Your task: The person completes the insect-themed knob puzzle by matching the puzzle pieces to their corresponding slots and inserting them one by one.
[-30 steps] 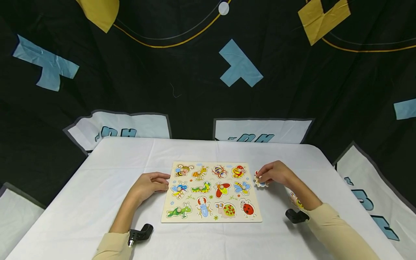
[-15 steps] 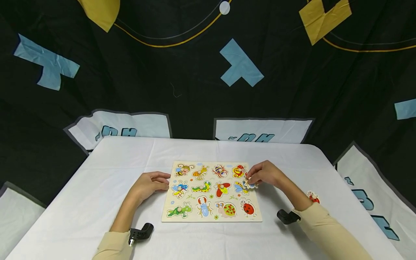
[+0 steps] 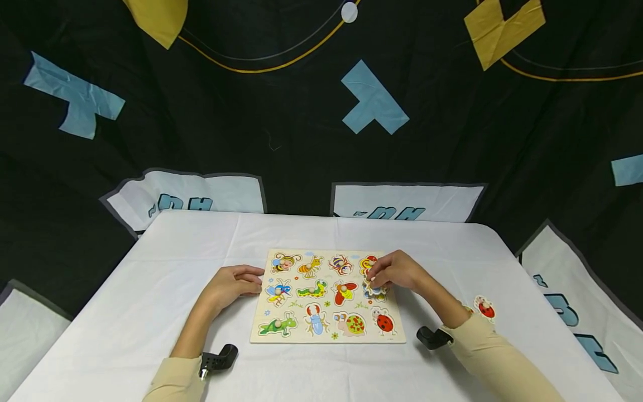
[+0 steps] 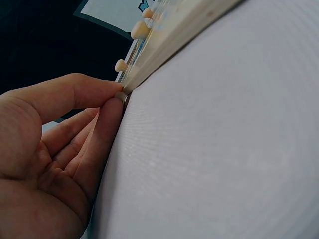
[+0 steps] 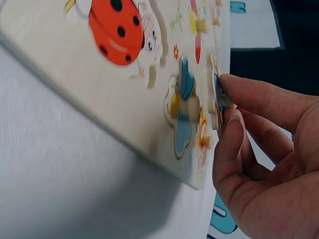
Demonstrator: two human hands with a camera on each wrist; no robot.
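A wooden peg puzzle board [image 3: 326, 307] with printed insects lies on the white table. My left hand [image 3: 232, 287] is at its left edge; in the left wrist view the thumb and forefinger [image 4: 107, 134] pinch that edge. My right hand [image 3: 399, 272] pinches a scalloped puzzle piece [image 3: 373, 289] by its knob, close over the blue-winged bee piece [image 5: 185, 112] at the board's right side. The held piece is edge-on in the right wrist view, some blue showing. The stag beetle [image 3: 316, 321], snail [image 3: 351, 324] and ladybird [image 3: 384, 322] pictures on the board's bottom row carry no knobs.
A loose ladybird piece [image 3: 484, 308] lies on the table at the right. Another piece peeks out beside the right sleeve [image 3: 482, 343], mostly hidden. A black cloth [image 3: 281, 128] with blue and yellow shapes hangs behind the table.
My right hand has carried the pinched piece leftward from beside the board to over its right columns. The loose ladybird piece has come into view. The left hand stays put.
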